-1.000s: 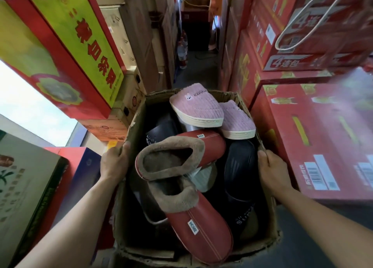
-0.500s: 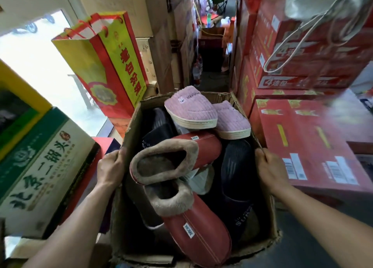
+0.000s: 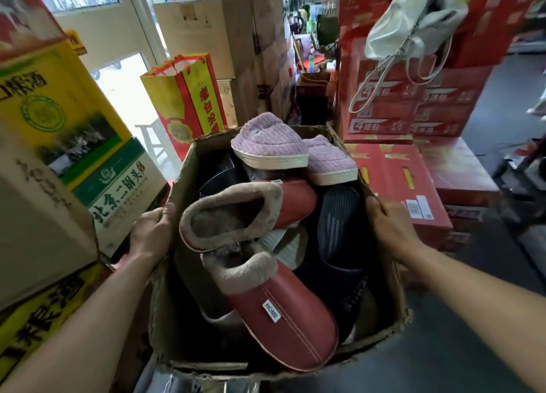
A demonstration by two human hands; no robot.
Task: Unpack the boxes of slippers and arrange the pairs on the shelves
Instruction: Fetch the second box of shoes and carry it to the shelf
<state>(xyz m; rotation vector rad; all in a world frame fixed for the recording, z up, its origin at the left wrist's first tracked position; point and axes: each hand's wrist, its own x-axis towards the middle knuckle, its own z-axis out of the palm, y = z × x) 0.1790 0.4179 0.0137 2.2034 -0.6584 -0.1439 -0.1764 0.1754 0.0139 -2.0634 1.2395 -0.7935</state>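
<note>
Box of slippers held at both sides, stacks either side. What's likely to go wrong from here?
1. The pink slippers sit heaped above the cardboard box rim; a tilt may spill them.
2. The box's near edge looks torn and soft; it might sag while left hand and right hand grip its walls.
3. Red cartons stand close by; the box may snag.

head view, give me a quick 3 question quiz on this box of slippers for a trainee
1. True or false: both hands grip the rim of the cardboard box.
2. Which slippers lie at the far end of the box? A) pink ribbed B) red with fur lining C) dark striped
3. Fill in: the label on the near red slipper reads ____.

Key: 1 true: left hand and right hand each hold a side wall. 2 A, the pink slippers. 3 HOME.
</note>
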